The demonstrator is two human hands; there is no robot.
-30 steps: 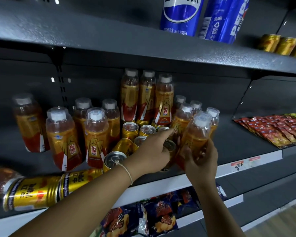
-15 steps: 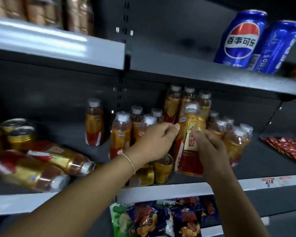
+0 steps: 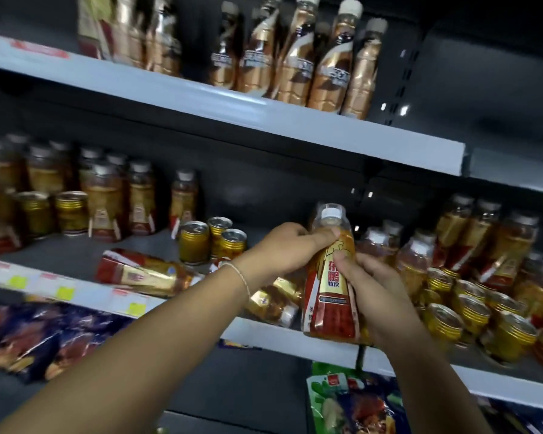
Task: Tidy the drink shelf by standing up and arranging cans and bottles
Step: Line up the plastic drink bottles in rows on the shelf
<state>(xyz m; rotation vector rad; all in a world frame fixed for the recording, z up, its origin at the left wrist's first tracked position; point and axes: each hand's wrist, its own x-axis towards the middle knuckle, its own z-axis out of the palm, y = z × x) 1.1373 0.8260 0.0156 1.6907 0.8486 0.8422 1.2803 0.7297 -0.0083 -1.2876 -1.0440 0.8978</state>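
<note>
Amber bottle [image 3: 329,277], upright, is gripped by the left hand [image 3: 290,250] at its neck and the right hand [image 3: 370,292] low; best set down base-first, clear of the toppled bottles [image 3: 145,272] on the shelf [image 3: 289,338].

The bottles [image 3: 44,183] at the left of the frame are smeared by blur, so their labels can't be read. The tall bottles [image 3: 289,48] along the top lose their caps past the edge. The right hand [image 3: 376,296] hides the far side of the held bottle [image 3: 331,286]. Snack bags [image 3: 355,405] at the bottom are cut off.
</note>
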